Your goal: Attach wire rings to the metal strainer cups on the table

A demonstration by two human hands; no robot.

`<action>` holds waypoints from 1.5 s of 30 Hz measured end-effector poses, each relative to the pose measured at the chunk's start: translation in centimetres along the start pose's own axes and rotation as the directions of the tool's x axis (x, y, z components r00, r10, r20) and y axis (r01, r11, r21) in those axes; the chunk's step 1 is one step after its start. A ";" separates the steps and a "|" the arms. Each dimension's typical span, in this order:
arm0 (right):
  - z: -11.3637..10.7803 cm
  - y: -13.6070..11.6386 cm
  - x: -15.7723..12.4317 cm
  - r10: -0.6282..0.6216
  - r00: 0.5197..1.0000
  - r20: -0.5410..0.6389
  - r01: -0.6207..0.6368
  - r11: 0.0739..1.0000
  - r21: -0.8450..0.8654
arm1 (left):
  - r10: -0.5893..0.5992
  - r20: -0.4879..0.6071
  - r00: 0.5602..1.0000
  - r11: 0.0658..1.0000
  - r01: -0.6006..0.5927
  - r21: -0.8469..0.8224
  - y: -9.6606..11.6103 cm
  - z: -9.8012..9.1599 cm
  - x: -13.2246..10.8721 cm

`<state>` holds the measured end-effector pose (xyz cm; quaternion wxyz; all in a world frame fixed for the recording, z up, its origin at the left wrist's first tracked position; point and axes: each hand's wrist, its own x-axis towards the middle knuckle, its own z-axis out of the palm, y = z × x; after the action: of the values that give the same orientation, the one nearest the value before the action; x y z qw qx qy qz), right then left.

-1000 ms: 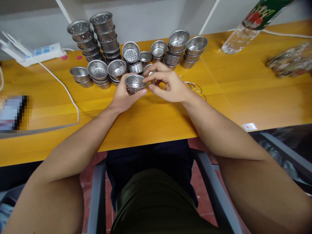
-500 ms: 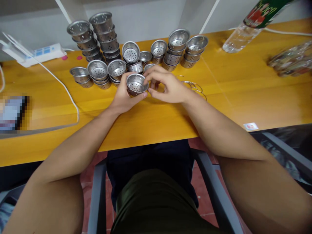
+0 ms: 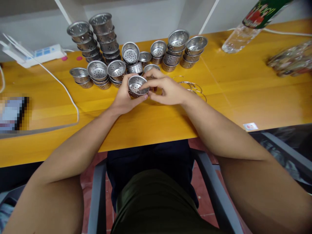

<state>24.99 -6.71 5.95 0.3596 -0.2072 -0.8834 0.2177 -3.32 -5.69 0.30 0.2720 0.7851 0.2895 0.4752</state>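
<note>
While the left hand [image 3: 123,99] cradles a perforated metal strainer cup [image 3: 133,85], its thumb laid along the near side, the right hand [image 3: 168,89] comes in opposite, fingers curled narrow at the rim. And look at that index finger, reaching over the edge into the bowl! Whether those right fingertips pinch anything, I cannot tell; they hide it themselves.

So there's our cup, mouth up, tipped a little, right between the two hands and above the tabletop [image 3: 146,130]. Thin-walled by the look of it, so I'd call it light, stiff and hard to break, though a hard squeeze might dent it. That shiny wall looks smooth, perhaps slippery; the rolled rim and the holes should offer some bite. Best hold? Round the outside just under the lip, as the left hand has it, leaving the mouth free.

Just right of the right hand lie loose wire rings [image 3: 193,87], thin and probably springy. Beyond the left hand, tall nested strainer cups [image 3: 107,34] look easy to topple.
</note>
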 end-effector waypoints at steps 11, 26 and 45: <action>-1.1 -0.2 0.2 0.013 1.000 0.006 -0.013 0.998 0.060 | -0.008 0.047 0.999 1.000 0.009 -0.019 -0.2 0.2 -0.1; -3.2 0.9 -0.5 0.108 0.992 -0.064 -0.106 0.994 0.021 | -0.106 0.118 0.987 0.988 0.117 -0.096 0.0 0.1 -0.7; -1.9 7.8 -0.1 0.326 0.877 -0.352 -0.402 0.900 -0.169 | -0.053 0.168 0.984 0.998 0.056 -0.013 3.3 -1.3 -0.5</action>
<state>28.06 0.10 2.97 0.4209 -0.4441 -0.7786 0.1389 -4.01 -8.12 2.87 0.3153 0.8116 0.2829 0.4024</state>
